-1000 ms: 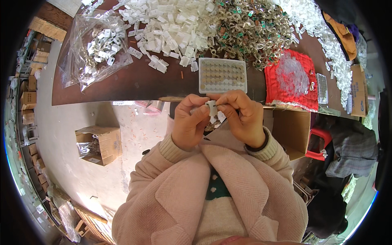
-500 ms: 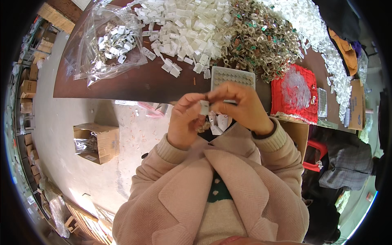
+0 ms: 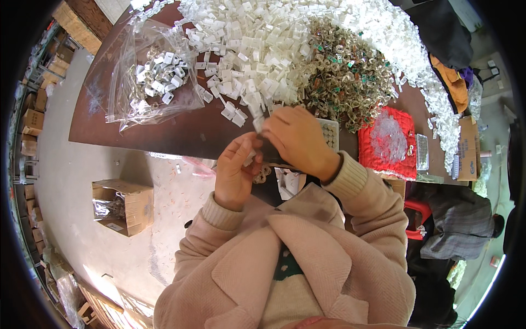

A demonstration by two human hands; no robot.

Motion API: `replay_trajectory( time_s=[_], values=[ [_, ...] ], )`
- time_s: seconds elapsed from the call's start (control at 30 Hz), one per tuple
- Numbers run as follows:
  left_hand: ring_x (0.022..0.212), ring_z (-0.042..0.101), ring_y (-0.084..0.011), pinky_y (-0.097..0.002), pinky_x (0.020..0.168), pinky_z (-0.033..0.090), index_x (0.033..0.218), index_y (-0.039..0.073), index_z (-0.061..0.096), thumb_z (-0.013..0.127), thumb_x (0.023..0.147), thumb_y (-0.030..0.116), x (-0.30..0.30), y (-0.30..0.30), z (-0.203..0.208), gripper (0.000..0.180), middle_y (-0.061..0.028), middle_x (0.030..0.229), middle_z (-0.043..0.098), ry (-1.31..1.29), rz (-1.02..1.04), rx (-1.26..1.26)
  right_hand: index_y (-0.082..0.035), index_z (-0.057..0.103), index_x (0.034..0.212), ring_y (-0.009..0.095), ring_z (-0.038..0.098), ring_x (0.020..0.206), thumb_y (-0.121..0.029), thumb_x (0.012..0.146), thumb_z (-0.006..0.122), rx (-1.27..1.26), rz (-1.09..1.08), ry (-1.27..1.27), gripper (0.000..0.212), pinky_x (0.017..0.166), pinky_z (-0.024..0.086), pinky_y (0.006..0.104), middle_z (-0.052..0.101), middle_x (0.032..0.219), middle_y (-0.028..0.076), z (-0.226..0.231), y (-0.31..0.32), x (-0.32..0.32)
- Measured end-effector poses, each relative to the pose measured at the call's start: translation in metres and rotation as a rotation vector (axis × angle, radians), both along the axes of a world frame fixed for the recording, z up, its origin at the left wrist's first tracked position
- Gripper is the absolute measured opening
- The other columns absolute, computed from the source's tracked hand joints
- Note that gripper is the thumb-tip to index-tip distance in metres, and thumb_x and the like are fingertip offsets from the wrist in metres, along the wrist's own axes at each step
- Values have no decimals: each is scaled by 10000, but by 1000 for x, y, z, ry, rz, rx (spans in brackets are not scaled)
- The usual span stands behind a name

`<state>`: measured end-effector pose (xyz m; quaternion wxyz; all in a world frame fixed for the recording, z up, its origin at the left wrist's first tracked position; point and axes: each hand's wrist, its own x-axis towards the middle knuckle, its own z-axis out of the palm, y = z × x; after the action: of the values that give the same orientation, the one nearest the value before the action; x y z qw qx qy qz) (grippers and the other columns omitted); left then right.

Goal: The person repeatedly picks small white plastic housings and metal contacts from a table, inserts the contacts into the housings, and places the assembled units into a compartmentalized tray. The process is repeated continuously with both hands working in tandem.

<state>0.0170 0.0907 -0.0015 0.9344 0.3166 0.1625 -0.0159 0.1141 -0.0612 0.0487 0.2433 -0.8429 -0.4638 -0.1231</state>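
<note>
My left hand is raised just off the table's near edge, its fingers closed on a small white plastic housing. A pale coiled cable hangs beside those fingers. Ahead and to the right, my right hand has its fingertips pinched at another white plastic piece, by the near edge of the white plastic pile; its grip is partly hidden. Under the right hand lies a tray of round discs, partly covered.
A clear plastic bag of white parts lies on the dark table. Right of the white pile is a heap of coiled cables. A red cloth bears clear bits. A cardboard box stands on the floor.
My right hand has moved away from the left hand to the white pile's near edge. My left hand has drawn slightly left and down, still holding its housing. The view has shifted a little.
</note>
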Motion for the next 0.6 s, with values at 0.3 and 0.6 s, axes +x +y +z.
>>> replay_trajectory(
  time_s=[0.3,0.6],
  values=[
    [615,502,-104,-214,529,356,1133,-26,645,646,954,156,2,0,-2,255,-106,955,690,-11,-67,-31,-122,644,951,312,641,810,-65,813,673,108,-237,37,151,661,525,411,610,873,82,14,-50,36],
    [611,471,-106,-218,526,322,1169,-20,614,631,966,239,-4,5,-5,329,-71,915,671,14,-91,24,-89,657,941,316,661,758,-253,844,717,-75,-730,-59,200,625,520,421,649,906,89,-12,-62,67]
  ],
)
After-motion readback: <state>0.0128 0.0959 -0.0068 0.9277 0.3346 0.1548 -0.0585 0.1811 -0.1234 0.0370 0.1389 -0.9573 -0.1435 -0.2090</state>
